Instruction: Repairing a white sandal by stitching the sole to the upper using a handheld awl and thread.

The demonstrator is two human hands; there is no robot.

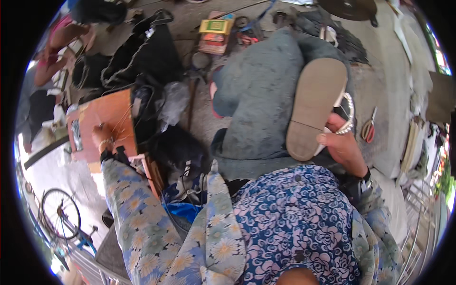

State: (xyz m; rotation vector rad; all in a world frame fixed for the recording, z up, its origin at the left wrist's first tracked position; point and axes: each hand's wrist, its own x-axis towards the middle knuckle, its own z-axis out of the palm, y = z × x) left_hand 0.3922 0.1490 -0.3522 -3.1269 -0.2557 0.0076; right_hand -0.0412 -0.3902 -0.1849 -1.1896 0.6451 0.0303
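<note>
A sandal (317, 104) is showing its sole right of centre, the right hand (346, 146) gripping its side.
Well apart, the left hand (102, 137) is lying over a brown board (114, 105) at frame left, grip unclear; firm holding should prevent twisting.

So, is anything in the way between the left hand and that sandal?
Straight across lie the clear plastic bag and the grey cloth, but nothing visible seems to block a path above them. The left hand is at the brown board; the right hand holds the sandal, sole showing.
</note>
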